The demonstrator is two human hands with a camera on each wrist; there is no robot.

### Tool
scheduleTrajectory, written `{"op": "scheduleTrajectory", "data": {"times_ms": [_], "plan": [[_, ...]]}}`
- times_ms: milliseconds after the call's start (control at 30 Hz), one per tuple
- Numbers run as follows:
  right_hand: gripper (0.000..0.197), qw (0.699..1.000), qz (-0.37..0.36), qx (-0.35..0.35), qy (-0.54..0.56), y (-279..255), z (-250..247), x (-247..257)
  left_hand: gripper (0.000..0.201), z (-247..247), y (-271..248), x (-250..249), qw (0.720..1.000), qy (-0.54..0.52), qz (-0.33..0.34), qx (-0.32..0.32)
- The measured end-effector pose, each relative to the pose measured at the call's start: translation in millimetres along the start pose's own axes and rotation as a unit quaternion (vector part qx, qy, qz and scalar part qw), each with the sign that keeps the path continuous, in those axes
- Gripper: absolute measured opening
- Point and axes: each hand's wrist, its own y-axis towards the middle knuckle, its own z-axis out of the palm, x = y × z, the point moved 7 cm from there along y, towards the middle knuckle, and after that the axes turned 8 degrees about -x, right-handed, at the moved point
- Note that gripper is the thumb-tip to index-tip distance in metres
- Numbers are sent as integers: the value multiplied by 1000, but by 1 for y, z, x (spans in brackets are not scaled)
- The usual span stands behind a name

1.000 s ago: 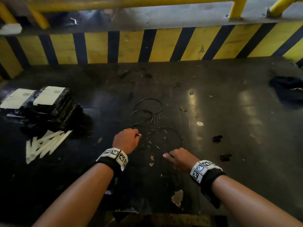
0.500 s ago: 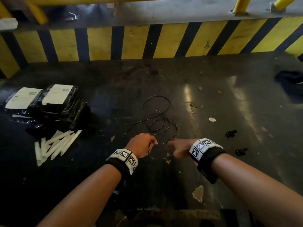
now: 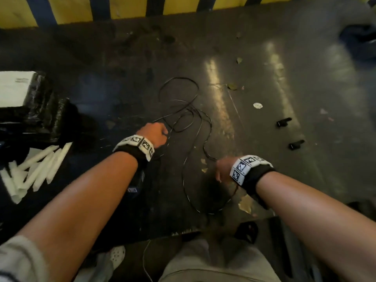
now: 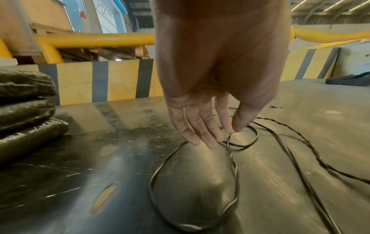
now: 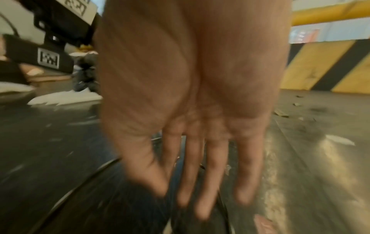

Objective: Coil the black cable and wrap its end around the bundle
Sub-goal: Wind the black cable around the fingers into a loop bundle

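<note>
The thin black cable (image 3: 183, 180) lies in loose, tangled loops on the dark table (image 3: 264, 180), with one long bight reaching toward the near edge. My left hand (image 3: 154, 134) is at the loops' left side. In the left wrist view its thumb and index finger (image 4: 232, 130) pinch a strand of the cable (image 4: 236, 174) while the other fingers hang straight. My right hand (image 3: 221, 169) is nearer me, where the cable meets it. The right wrist view is blurred: the right hand (image 5: 200, 174) has straight fingers, and the cable (image 5: 84, 180) runs past them.
Black wrapped packs with white labels (image 3: 34, 110) and white strips (image 3: 38, 167) sit at the left. Two small black clips (image 3: 283, 122) (image 3: 296, 144) lie to the right. A yellow-and-black barrier (image 3: 183, 5) bounds the far side. The table's near edge (image 3: 183, 233) is close to my legs.
My right hand has drawn back toward the near edge, and a long length of cable now trails out of the loops. The left hand kept its hold and shifted slightly forward.
</note>
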Motion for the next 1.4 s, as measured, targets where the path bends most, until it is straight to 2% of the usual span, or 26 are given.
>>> {"op": "scheduleTrajectory", "data": {"times_ms": [67, 167, 267, 367, 467, 533, 667, 733, 800, 867, 933, 1000, 1033, 1067, 1133, 1167, 1233, 1300, 1400], "plan": [[36, 996, 0, -79, 33, 7, -22, 9, 31, 6, 25, -6, 1000, -9, 8, -11], [43, 983, -16, -168, 67, 26, -41, 17, 54, 18, 55, -13, 1000, -19, 2, -8], [56, 982, -13, -167, 88, 49, -31, 17, 64, 33, 77, -12, 999, -1, -43, 15], [63, 986, -4, -151, 74, 63, -15, 15, 60, 39, 85, -15, 998, 35, -49, 9], [61, 983, -13, -166, 78, 69, -12, 12, 54, 33, 88, -18, 998, -2, -37, -57], [60, 983, -23, -164, 77, 70, -14, 10, 55, 21, 85, -18, 989, -82, -19, -125], [59, 983, -37, -152, 98, 65, -23, 8, 31, -27, 62, -26, 927, -220, 63, -298], [55, 978, -31, -156, 136, 60, -34, 7, 23, -50, 49, -31, 906, -255, 88, -326], [47, 961, -13, -221, 165, 51, -61, 3, 16, -73, 36, -39, 892, -282, 111, -337], [44, 919, 9, -331, 213, 38, -104, -3, 16, -97, 24, -48, 881, -310, 135, -330], [53, 862, -1, -433, 263, 22, -153, 0, 22, -115, 14, -60, 880, -330, 163, -300], [67, 836, -36, -484, 257, 10, -198, 10, 28, -127, 8, -72, 884, -343, 181, -261], [68, 842, -47, -481, 241, 8, -216, 15, 30, -132, 6, -77, 886, -353, 180, -241], [60, 855, -47, -468, 217, 8, -231, 18, 32, -136, 3, -81, 886, -367, 174, -224], [32, 869, -44, -459, 182, 4, -253, 19, 35, -142, 0, -84, 889, -383, 153, -201], [23, 867, -49, -461, 181, 0, -261, 18, 36, -143, -3, -84, 891, -387, 142, -188], [24, 872, -75, -448, 183, -6, -267, 18, 35, -140, -11, -84, 890, -413, 120, -152], [27, 878, -111, -437, 160, -12, -269, 20, 32, -135, -23, -88, 877, -453, 112, -114], [23, 875, -109, -452, 140, -24, -273, 12, 30, -128, -45, -100, 872, -471, 116, -69]]}}
